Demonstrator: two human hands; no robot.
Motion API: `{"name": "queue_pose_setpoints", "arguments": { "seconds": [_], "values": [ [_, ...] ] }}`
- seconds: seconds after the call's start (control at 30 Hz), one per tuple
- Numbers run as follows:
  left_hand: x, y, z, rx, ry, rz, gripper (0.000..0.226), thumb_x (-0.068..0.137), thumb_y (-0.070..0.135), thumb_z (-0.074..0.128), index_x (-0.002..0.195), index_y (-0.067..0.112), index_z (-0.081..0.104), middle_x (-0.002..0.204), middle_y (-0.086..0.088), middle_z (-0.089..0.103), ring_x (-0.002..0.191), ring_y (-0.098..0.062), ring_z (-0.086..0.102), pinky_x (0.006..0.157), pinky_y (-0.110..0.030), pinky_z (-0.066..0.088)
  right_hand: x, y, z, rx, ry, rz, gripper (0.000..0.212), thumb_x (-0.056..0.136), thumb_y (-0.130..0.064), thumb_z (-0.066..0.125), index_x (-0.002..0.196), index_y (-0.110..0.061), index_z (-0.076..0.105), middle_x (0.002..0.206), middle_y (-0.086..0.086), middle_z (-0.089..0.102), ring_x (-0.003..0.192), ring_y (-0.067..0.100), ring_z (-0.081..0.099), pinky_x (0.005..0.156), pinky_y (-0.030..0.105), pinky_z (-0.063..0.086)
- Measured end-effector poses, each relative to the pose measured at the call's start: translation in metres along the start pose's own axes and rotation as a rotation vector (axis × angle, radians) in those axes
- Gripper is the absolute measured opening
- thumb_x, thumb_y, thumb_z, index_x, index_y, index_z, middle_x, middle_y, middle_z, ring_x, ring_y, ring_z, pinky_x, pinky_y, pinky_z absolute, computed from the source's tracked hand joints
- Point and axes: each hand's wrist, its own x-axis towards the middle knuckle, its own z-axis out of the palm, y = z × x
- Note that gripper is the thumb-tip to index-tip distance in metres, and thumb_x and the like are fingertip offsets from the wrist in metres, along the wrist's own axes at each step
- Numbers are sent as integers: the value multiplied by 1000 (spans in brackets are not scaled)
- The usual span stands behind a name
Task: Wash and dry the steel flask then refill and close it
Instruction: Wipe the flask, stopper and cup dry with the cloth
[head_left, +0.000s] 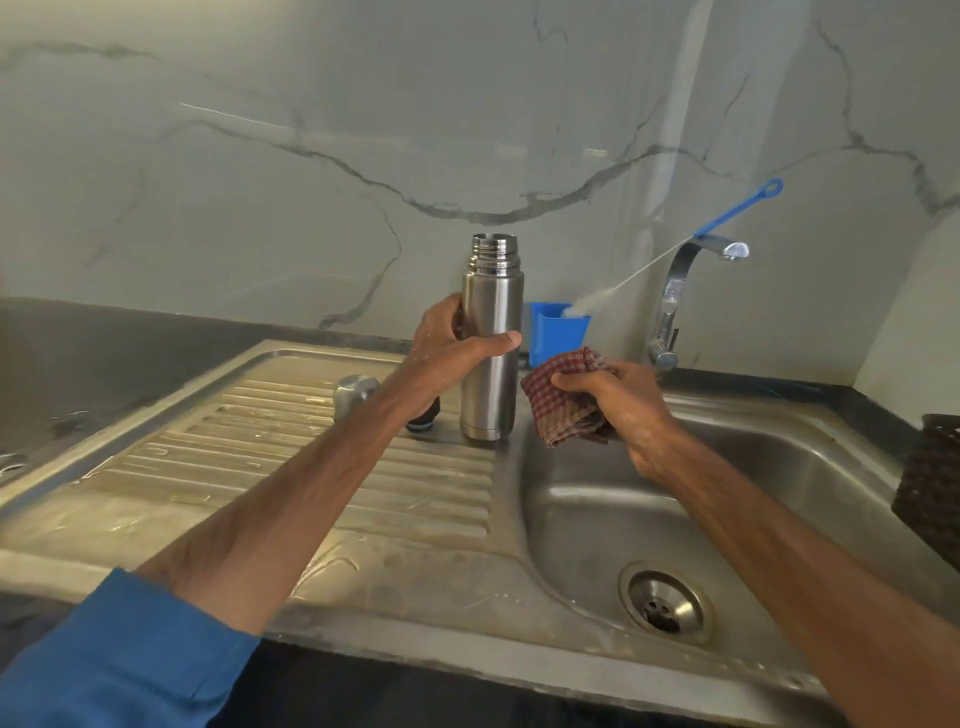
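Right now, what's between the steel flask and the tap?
Head view: the blue cup holding a bottle brush; nearer, the checked cloth in the right hand.

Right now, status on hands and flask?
Left hand grips flask, upright, uncapped. Right hand holds cloth beside it. Cap, stopper on drainboard, left of flask.

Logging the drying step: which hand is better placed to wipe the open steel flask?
Right. The right hand holds the red checked cloth beside the cylindrical steel flask; the left hand is occupied, its grip steadying the flask upright on the ribbed steel drainboard.
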Motion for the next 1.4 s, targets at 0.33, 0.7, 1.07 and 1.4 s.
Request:
{"name": "queue_pose_setpoints", "arguments": {
  "seconds": [0.33, 0.7, 1.07, 1.4],
  "values": [
    [7, -14, 0, 56, -6, 7, 71, 69, 49, 90, 129, 22, 62, 117, 4, 71, 107, -15, 69, 95, -44, 59, 14, 13, 14, -19, 28, 4, 22, 82, -19, 84, 102, -12, 77, 90, 3, 81, 82, 19, 78, 65, 30, 62],
    [-3, -16, -6, 262, -98, 78, 85, 76, 43, 91, 143, 18, 45, 128, 3, 58, 114, -16, 60, 92, -35, 54, 10, 17, 11, -33, 5, 9, 24, 84, -21, 84, 105, -13, 76, 93, 1, 80, 84, 16, 78, 66, 28, 60],
    [-8, -22, -5, 370, -151, 85, 97, 70, 53, 92, 143, 15, 40, 125, 5, 53, 110, -14, 57, 73, -16, 43, 5, 15, 11, -42, -21, 4, 29, 86, -22, 83, 112, -13, 75, 96, -1, 79, 80, 9, 75, 53, 14, 53],
    [-1, -39, -48, 994, -484, 3, 111, 63, 60, 93, 148, 13, 40, 147, -6, 40, 142, -28, 26, 113, -46, 37, -1, 17, 3, -65, -46, -7, 25, 87, -19, 82, 110, -13, 74, 93, 1, 79, 75, 9, 76, 54, 17, 54]
  ]
}}
